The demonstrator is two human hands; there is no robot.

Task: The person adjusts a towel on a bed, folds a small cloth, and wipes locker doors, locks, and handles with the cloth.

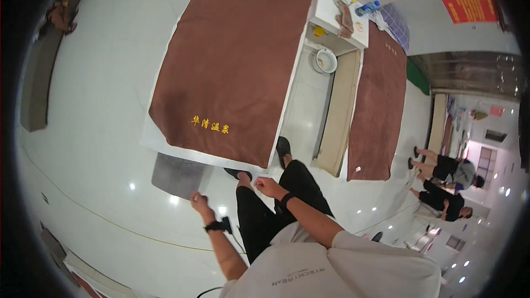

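Observation:
My left hand (pixel 200 203) hangs in the air beside my leg, its fingers loosely curled with nothing visible in them. Nearest it is a grey mat (pixel 179 176) on the floor at the foot of the bed. My right hand (pixel 268 187) is in front of my right leg, fingers also curled in, and I see no object there. Both wrists carry black bands. Ahead of both hands lies a bed with a brown cover (pixel 232 49), which has yellow lettering near its foot end. White sheet edges show around the cover.
A second brown-covered bed (pixel 378 105) stands to the right. Between the beds, a white side table (pixel 326 11) holds a water bottle (pixel 367 8) and a brown cloth (pixel 345 19); a white bucket (pixel 324 61) is below. Two people sit farther right. A grey bench (pixel 41 77) is at left.

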